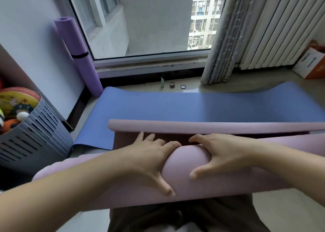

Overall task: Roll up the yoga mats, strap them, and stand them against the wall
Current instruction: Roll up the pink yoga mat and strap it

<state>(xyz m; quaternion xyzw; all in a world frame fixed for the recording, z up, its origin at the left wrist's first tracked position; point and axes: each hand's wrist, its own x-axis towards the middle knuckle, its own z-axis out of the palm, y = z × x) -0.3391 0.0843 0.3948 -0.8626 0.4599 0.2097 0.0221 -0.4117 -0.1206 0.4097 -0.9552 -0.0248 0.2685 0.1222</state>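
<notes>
At far left, a grey slatted plastic basket (pixel 35 135) of soft toys stands just beside the white wall, crowding that end of the mats. Beyond it a rolled purple foam yoga mat (pixel 77 56), bound by a black strap, stands upright in the corner against the wall and window frame. A thick pink foam yoga mat roll (pixel 184 172) lies crosswise over the person's lap. The left hand (pixel 151 158) and right hand (pixel 223 154) press on its top side by side, fingers spread and nearly straight, thumbs down its near face, gripping nothing. Its free end curls up ahead, touching a flat blue yoga mat (pixel 193 108) on pale glossy floor tiles (pixel 263 84). Bare tile runs rightward to a grey curtain (pixel 221 56), a white ribbed radiator (pixel 272 29) and a white-and-orange cardboard box (pixel 311 63), whose printing seems too blurred to read.
</notes>
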